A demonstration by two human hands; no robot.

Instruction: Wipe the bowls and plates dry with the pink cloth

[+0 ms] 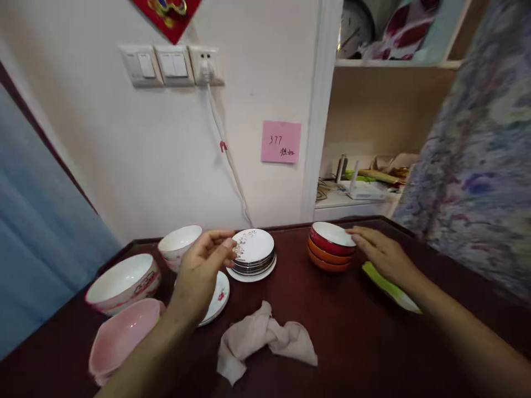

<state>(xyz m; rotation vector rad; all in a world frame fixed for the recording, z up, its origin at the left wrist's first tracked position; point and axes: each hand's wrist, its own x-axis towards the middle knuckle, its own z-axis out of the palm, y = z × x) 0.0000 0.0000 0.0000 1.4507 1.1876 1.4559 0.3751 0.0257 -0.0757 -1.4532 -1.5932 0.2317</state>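
My left hand (203, 271) is at the left edge of a stack of white plates (254, 247) with a gold pattern; its thumb and fingers are apart, and I cannot tell whether the fingertips touch the plates. Partly behind that wrist sit white saucers (218, 298) with a red flower. On the right, my right hand (381, 251) has its fingers stretched out to the rim of a red bowl (332, 240), white inside. Two orange bowls (327, 260) are stacked under it. A green dish (390, 287) lies beneath my right wrist. Between my forearms lies a crumpled pale cloth (265, 340).
At the left stand a large white bowl (124, 282) with a pink rim, another white bowl (178, 243) and a pink dish (124, 337). A white cable (228, 155) runs down the wall behind the dark table (340, 337). A floral curtain (477, 166) hangs at right.
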